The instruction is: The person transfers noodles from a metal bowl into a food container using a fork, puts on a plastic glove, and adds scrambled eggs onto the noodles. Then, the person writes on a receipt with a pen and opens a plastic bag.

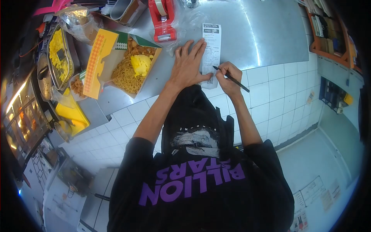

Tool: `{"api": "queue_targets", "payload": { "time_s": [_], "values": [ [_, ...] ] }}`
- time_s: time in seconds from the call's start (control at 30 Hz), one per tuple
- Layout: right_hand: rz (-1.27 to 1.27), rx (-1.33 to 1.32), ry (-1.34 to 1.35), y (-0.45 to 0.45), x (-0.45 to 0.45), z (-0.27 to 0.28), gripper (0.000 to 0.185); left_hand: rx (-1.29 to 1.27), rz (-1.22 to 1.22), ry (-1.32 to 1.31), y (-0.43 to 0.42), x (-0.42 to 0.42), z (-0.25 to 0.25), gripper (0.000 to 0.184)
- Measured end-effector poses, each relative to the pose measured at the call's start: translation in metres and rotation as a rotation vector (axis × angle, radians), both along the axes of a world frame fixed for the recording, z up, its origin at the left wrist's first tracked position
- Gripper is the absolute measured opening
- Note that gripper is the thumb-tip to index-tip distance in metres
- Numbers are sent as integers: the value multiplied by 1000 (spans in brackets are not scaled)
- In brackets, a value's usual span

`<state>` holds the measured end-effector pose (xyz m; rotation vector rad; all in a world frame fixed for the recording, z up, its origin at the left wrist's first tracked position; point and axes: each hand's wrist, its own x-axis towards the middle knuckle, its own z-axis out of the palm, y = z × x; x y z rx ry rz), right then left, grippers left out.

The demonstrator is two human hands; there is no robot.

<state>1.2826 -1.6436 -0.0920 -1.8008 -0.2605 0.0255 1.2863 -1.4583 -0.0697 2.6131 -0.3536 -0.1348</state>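
Note:
A long printed receipt lies flat on the metal counter. My left hand rests spread on the counter, its fingertips and thumb at the receipt's left edge. In my right hand is a black pen, its tip at the right edge of the receipt's lower part. To the left of my left hand stands an open takeaway box of noodles, topped with yellow egg and brown crumbly bits. The lower end of the receipt is partly hidden by my left thumb.
A red tape dispenser stands beyond my left hand, beside clear plastic. Further left are a metal tray of yellow food, a plastic bag and a yellow cloth. An orange shelf stands at the far right.

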Motion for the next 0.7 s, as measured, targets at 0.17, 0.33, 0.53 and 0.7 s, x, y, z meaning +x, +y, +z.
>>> {"api": "queue_targets", "payload": {
  "time_s": [0.17, 0.33, 0.53, 0.7],
  "values": [
    [-17, -24, 5, 2, 1, 2, 19, -2, 3, 5, 0, 0, 1, 98],
    [-9, -56, 26, 1, 0, 6, 19, 5, 8, 2, -1, 0, 0, 98],
    [-239, 78, 155, 2, 4, 10, 19, -4, 7, 1, 0, -1, 3, 98],
    [-231, -124, 493, -12, 48, 35, 16, -37, 5, -26, 1, -1, 13, 97]
  ]
}}
